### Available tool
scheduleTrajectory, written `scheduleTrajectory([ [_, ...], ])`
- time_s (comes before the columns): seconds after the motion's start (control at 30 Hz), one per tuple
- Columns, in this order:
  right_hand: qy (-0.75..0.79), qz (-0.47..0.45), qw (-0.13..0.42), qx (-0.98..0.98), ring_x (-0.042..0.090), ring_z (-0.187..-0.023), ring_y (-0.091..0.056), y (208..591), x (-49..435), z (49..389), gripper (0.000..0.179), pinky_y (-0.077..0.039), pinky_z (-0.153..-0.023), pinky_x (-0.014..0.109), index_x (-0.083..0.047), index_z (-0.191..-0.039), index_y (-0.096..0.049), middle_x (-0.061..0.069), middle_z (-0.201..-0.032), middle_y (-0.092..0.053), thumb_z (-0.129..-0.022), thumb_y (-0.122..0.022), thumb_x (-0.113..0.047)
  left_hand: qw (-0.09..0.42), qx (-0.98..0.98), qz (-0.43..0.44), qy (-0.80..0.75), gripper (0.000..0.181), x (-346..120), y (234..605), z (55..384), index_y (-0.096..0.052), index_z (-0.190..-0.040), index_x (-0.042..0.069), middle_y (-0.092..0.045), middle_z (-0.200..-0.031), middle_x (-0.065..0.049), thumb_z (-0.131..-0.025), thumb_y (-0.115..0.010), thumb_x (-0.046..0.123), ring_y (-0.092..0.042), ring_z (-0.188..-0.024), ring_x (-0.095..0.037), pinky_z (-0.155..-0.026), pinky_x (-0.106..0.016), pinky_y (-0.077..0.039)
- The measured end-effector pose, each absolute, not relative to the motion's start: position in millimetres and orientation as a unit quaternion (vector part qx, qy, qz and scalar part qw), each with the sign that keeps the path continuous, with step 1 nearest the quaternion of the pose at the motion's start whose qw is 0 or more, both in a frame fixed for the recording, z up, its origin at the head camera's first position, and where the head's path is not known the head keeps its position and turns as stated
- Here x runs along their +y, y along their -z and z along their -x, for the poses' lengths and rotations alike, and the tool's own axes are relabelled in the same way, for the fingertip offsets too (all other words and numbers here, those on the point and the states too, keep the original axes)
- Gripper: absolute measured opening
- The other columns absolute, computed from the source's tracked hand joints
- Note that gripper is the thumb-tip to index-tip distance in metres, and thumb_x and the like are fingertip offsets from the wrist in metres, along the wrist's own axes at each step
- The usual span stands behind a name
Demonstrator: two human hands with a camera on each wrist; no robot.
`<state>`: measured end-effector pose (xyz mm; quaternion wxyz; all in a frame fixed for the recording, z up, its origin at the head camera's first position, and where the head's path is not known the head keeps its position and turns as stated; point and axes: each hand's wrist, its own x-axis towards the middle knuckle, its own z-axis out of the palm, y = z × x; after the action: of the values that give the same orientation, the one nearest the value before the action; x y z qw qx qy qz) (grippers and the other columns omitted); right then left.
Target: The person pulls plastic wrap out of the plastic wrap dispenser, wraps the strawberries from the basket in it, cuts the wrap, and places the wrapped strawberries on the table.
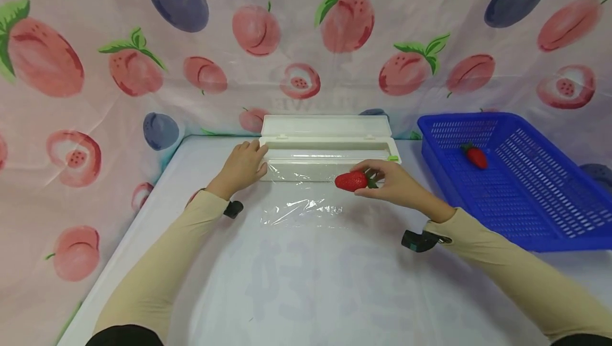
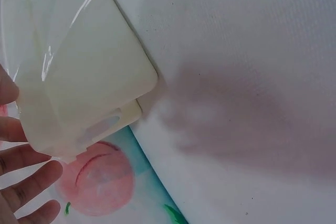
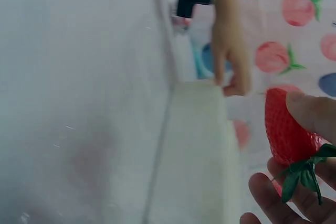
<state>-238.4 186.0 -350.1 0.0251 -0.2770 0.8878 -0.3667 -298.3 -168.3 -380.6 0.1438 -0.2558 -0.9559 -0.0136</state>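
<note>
Strawberry (image 1: pixel 351 180) is pinched in the right hand (image 1: pixel 389 184), shiny, red and dimpled, up by the front of a white, boxy dispenser (image 1: pixel 330 145) near the desk's (image 1: pixel 311 287) far edge. Left hand's (image 1: pixel 240 169) just loosely spread at the dispenser's left end. Super crinkly clear film (image 1: pixel 306 210) drapes out front.

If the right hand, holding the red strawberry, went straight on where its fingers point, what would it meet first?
The right hand would probably meet the white rectangular plastic box first; the hand's height is unclear, so it might pass above, towards the left hand.
</note>
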Motion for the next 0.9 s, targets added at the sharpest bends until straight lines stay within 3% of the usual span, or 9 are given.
scheduleTrajectory([
  [0.5, 0.326, 0.311, 0.060, 0.891, 0.018, -0.087, -0.058, 406.1, 153.2, 249.0, 0.038, -0.047, -0.064, 0.022, -0.007, -0.109, -0.065, 0.009, -0.101, -0.069, -0.074, -0.078, -0.016, 0.163, -0.953, 0.255, 0.022, 0.030, -167.9, 380.9, 297.3, -0.052, -0.108, -0.002, -0.053, -0.098, -0.019, -0.086, -0.055, 0.018, -0.055, -0.089, -0.038, -0.083, -0.048, -0.044],
  [0.77, 0.311, 0.296, 0.071, 0.900, 0.015, -0.088, -0.057, 414.5, 142.5, 246.2, 0.039, -0.044, -0.070, 0.022, -0.009, -0.108, -0.065, 0.005, -0.104, -0.069, -0.073, -0.079, -0.017, 0.112, -0.968, 0.221, 0.047, 0.031, -170.6, 369.9, 294.0, -0.055, -0.108, 0.002, -0.059, -0.110, -0.018, -0.089, -0.060, 0.025, -0.056, -0.104, -0.038, -0.096, -0.052, -0.039],
  [0.9, 0.309, 0.272, 0.091, 0.907, 0.012, -0.080, -0.056, 414.5, 137.7, 244.0, 0.041, -0.044, -0.066, 0.020, -0.010, -0.110, -0.065, 0.004, -0.102, -0.069, -0.073, -0.080, -0.018, 0.155, -0.962, 0.221, 0.052, 0.028, -162.5, 366.1, 285.9, -0.059, -0.107, 0.003, -0.061, -0.111, -0.017, -0.088, -0.061, 0.024, -0.057, -0.106, -0.038, -0.096, -0.052, -0.040],
])
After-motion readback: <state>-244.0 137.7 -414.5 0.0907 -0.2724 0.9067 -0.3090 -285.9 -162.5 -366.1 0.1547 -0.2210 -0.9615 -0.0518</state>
